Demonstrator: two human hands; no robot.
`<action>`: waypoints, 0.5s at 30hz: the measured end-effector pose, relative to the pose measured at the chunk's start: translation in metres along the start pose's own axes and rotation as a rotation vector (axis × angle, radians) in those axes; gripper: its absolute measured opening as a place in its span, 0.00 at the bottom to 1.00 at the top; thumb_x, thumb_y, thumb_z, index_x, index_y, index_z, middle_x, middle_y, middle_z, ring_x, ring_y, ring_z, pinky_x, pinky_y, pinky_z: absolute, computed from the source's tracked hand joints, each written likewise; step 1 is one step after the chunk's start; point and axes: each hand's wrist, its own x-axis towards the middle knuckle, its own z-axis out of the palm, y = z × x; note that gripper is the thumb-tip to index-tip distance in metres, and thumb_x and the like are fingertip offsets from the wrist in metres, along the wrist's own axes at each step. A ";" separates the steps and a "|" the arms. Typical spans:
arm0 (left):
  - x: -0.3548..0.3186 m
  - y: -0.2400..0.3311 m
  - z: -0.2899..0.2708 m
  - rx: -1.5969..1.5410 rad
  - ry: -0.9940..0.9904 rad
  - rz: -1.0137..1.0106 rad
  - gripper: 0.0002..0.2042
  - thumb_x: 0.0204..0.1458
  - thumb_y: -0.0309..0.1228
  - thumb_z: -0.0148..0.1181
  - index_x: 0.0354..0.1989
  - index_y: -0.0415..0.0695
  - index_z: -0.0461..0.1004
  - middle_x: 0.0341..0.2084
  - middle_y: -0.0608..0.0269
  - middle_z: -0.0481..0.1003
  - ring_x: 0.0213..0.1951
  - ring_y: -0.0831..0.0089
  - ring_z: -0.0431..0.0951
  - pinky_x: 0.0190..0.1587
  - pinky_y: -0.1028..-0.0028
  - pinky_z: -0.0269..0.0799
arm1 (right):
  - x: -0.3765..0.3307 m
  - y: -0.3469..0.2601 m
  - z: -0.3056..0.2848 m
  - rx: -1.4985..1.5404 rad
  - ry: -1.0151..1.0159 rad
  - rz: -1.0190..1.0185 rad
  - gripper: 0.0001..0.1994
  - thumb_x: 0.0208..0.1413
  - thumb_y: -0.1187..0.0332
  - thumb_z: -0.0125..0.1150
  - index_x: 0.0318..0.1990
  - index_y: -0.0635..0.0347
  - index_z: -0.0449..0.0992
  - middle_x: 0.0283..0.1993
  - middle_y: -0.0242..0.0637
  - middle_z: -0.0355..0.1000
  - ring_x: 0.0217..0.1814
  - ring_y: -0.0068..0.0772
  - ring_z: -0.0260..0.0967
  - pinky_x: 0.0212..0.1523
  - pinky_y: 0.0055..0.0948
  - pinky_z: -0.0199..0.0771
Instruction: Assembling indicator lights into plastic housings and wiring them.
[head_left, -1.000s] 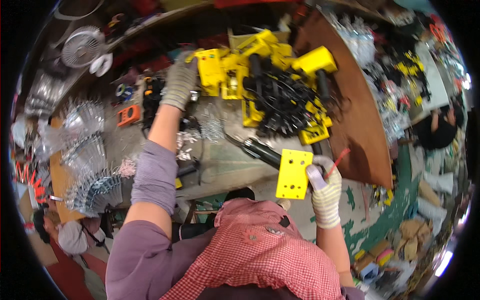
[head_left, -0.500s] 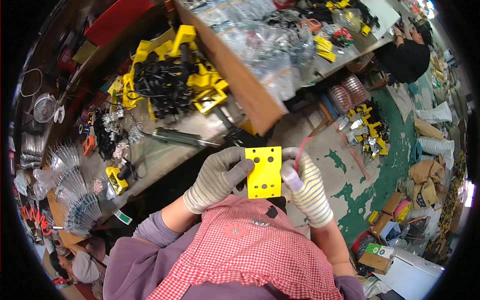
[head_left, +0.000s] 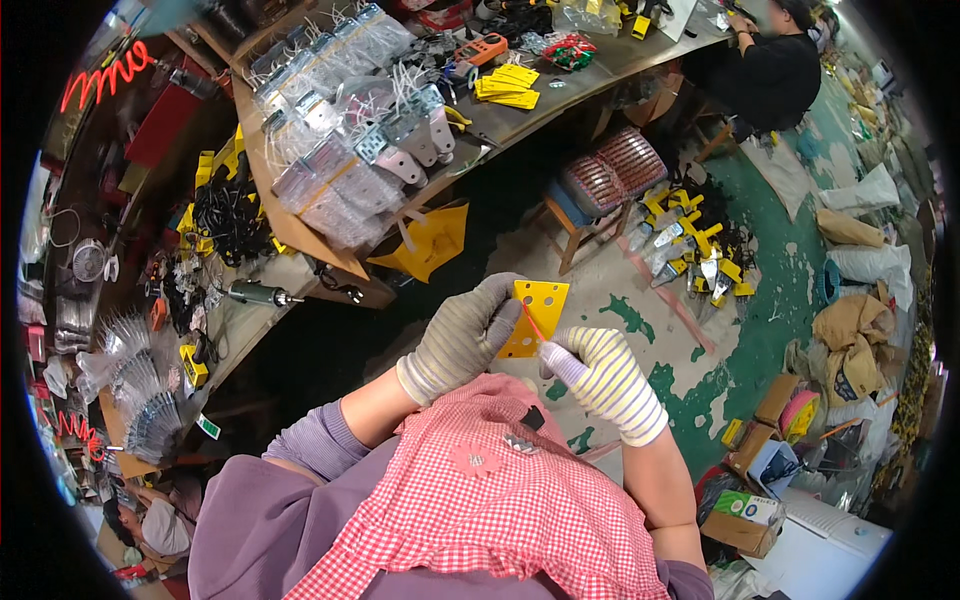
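Note:
My gloved left hand (head_left: 455, 335) grips a flat yellow plate (head_left: 545, 296) with several round holes, pinching its left edge between thumb and fingers. The plate is tilted in front of the red checked apron. My gloved right hand (head_left: 606, 382), in a striped glove, is closed at the plate's lower right side, pinching the lower end of a thin red strip (head_left: 533, 320). That strip runs across the plate's face up to my left fingertips. Whether it is stuck to the plate I cannot tell.
A workbench at the left holds a green power screwdriver (head_left: 262, 293) and black cables (head_left: 228, 215). Bagged metal parts (head_left: 345, 170) and yellow plates (head_left: 508, 86) lie on the far bench. A stool (head_left: 570, 220) bears wire coils. A co-worker (head_left: 765, 80) sits at far right.
My view has swung to the right. The plate has tilted, and the red strip, looped above my right hand before, now crosses the plate's face between both hands.

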 end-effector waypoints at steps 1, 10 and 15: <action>0.010 0.000 0.005 -0.002 0.002 -0.001 0.12 0.62 0.31 0.49 0.51 0.42 0.69 0.40 0.54 0.77 0.36 0.66 0.79 0.41 0.74 0.75 | 0.007 0.006 -0.009 0.091 -0.034 0.051 0.15 0.59 0.62 0.54 0.34 0.68 0.79 0.26 0.45 0.76 0.27 0.38 0.74 0.32 0.32 0.73; 0.132 -0.021 0.019 0.348 0.167 0.373 0.22 0.54 0.29 0.57 0.59 0.48 0.66 0.22 0.55 0.76 0.22 0.60 0.78 0.26 0.69 0.72 | 0.102 0.031 -0.081 0.402 0.058 0.216 0.15 0.59 0.63 0.54 0.27 0.65 0.78 0.22 0.37 0.74 0.23 0.26 0.68 0.30 0.28 0.68; 0.195 -0.021 0.021 0.448 0.072 0.323 0.25 0.53 0.31 0.57 0.61 0.49 0.64 0.18 0.54 0.73 0.19 0.57 0.75 0.22 0.65 0.69 | 0.169 0.036 -0.109 -0.225 0.325 -0.038 0.12 0.55 0.63 0.59 0.31 0.65 0.76 0.20 0.39 0.69 0.25 0.28 0.69 0.30 0.28 0.69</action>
